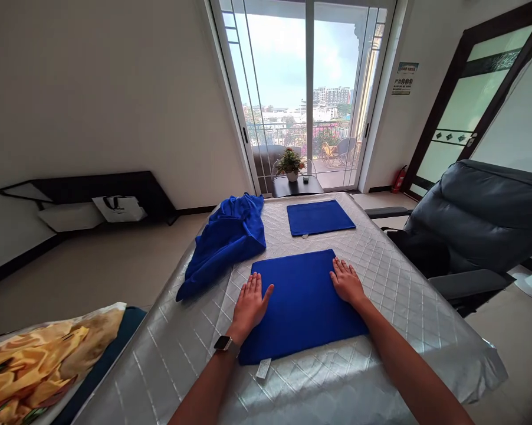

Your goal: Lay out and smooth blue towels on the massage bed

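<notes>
A blue cloth [299, 307], flat and roughly rectangular, lies in front of me with a white tag at its near edge. My left hand [251, 300] rests flat on its left edge, fingers stretched out and thumb apart. On the opposite edge, near the far right corner, my right hand [346, 280] lies flat with fingers extended. Neither hand grips anything. Beyond it is a smaller-looking flat blue cloth [321, 218], also tagged. To the left sits a crumpled heap of blue cloth [230, 242]. A watch [223, 343] is on my left wrist.
A silver quilted cover [195, 336] spreads under the cloths. At right stands a black armchair [482, 218], close to the table's edge. Patterned yellow fabric [49, 354] lies at lower left. A potted plant [291, 164] stands on a small table before the glass door.
</notes>
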Available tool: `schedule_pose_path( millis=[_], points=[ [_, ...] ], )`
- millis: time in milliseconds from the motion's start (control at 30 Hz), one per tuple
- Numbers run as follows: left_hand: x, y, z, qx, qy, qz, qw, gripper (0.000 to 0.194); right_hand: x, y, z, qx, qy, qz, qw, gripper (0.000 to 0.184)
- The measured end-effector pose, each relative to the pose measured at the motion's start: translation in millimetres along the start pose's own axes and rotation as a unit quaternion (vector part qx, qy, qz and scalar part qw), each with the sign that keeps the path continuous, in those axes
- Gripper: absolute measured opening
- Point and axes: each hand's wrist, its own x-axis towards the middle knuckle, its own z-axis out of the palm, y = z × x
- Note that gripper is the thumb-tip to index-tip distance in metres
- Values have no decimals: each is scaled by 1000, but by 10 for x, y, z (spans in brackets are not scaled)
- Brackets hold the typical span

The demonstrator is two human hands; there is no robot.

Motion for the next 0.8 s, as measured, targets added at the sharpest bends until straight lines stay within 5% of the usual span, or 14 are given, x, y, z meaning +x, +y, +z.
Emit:
schedule_pose_path(
  millis=[367, 667, 800],
  points=[
    [-60, -106, 63, -17, 63, 6, 998, 89, -211, -42, -175, -9, -17, -9, 1000, 64],
    [-44, -130, 7, 1, 46, -4, 999, 93, -557, -24, -41, 3, -6, -15, 1000, 65],
    [-50, 97, -85, 15, 47, 27, 998, 90, -557, -48, -38, 19, 4, -15, 1000, 64]
  ],
)
